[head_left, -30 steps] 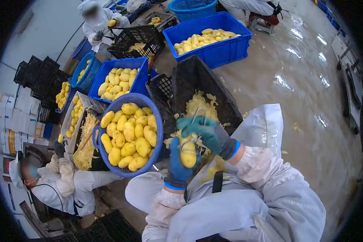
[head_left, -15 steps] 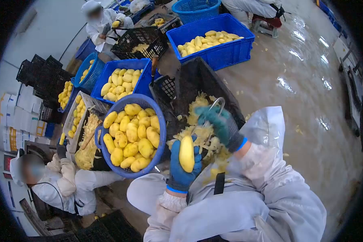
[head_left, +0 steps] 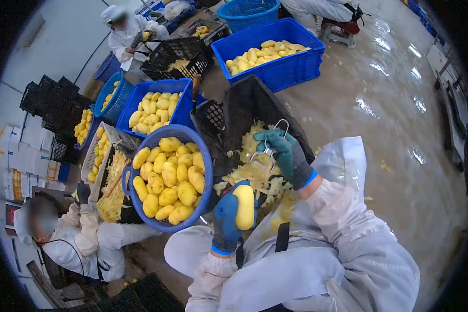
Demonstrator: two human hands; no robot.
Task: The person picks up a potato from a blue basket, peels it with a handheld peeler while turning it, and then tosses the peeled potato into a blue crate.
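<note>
My left hand [head_left: 225, 219], in a blue-grey glove, is closed around a long, smooth yellow potato [head_left: 245, 208] held upright above my lap. To its upper right, my right hand [head_left: 294, 158], in a green-grey glove, grips a bent metal wire peeler [head_left: 265, 152], apart from the potato. Pale peelings [head_left: 252, 172] lie beneath both hands in a black-lined crate [head_left: 239, 101]. Left of that crate, a round purple-blue basket [head_left: 209, 174] is filled with yellow potatoes [head_left: 169, 174].
Blue bins [head_left: 283, 67] of potatoes stand beyond the crate. A person [head_left: 83, 229] sits at the left beside a crate of peelings, and another person [head_left: 132, 39] works at the far left. Wet floor [head_left: 379, 130] stretches to the right.
My right hand has turned, bringing the peeler more clearly into view. My left hand has tilted the potato and shifted slightly down. The view has shifted a little.
</note>
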